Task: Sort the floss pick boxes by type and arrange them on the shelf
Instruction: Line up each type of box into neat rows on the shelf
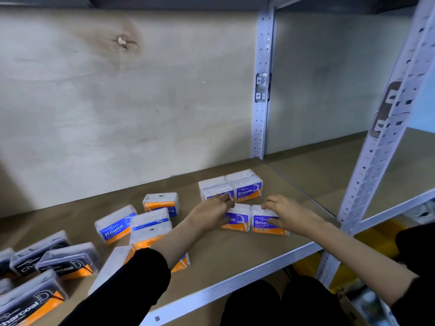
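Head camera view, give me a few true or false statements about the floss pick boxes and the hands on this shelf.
1. The purple-labelled Smooth boxes sit grouped at the right of the brown shelf board. True.
2. The right hand rests on a black Charcoal box. False: it is on a Smooth box; the black-labelled Charcoal boxes lie far left.
3. The blue-labelled Round boxes lie between the other two types. True.
4. The left hand is off the shelf. False: it touches Smooth boxes.
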{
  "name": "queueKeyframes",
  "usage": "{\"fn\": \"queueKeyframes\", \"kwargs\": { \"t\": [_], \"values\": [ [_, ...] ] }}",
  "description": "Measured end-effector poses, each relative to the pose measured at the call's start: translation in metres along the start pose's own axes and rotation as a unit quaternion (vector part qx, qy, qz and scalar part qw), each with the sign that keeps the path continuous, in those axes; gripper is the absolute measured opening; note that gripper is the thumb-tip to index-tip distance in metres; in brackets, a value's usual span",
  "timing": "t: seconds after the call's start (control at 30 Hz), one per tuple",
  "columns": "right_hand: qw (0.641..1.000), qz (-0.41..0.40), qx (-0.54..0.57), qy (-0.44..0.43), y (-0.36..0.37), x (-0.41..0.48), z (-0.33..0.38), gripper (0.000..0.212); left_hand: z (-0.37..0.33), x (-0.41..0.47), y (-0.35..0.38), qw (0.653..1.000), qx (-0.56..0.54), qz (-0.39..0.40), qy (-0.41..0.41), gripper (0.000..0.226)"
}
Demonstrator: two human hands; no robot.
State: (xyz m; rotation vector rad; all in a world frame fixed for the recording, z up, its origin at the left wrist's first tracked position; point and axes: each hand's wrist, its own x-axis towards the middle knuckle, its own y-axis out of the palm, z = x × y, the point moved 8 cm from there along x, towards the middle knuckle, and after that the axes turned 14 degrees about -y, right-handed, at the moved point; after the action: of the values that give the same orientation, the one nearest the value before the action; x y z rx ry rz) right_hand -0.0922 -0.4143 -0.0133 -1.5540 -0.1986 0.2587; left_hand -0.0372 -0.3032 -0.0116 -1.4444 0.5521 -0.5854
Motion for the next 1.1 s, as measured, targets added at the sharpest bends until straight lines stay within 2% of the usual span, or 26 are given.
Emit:
{"fn": "queueKeyframes", "kwargs": {
  "t": [0.23, 0.47, 0.63, 0.77, 1.1],
  "values": [
    [1.000, 0.000, -0.006, -0.001, 0.002, 0.013, -0.013, 0.045, -0.010, 0.000, 0.007, 0.995, 0.066, -0.021, -0.068, 0.042],
    [0.999, -0.041, 0.008, -0.004, 0.006, 0.025, -0.023, 0.045, -0.015, 0.001, 0.008, 0.991, 0.068, -0.030, -0.115, 0.044],
    [0.999, -0.047, 0.002, 0.013, 0.010, 0.020, -0.032, 0.050, -0.009, 0.000, 0.015, 0.991, 0.048, -0.053, -0.112, 0.048],
    [0.999, -0.050, 0.008, 0.018, 0.011, 0.027, -0.034, 0.051, -0.006, 0.001, 0.005, 0.983, 0.050, -0.121, -0.127, 0.055],
    [0.995, -0.078, 0.053, 0.010, 0.012, 0.051, -0.038, 0.048, 0.009, 0.013, 0.006, 0.975, 0.058, -0.104, -0.187, 0.055]
  ]
}}
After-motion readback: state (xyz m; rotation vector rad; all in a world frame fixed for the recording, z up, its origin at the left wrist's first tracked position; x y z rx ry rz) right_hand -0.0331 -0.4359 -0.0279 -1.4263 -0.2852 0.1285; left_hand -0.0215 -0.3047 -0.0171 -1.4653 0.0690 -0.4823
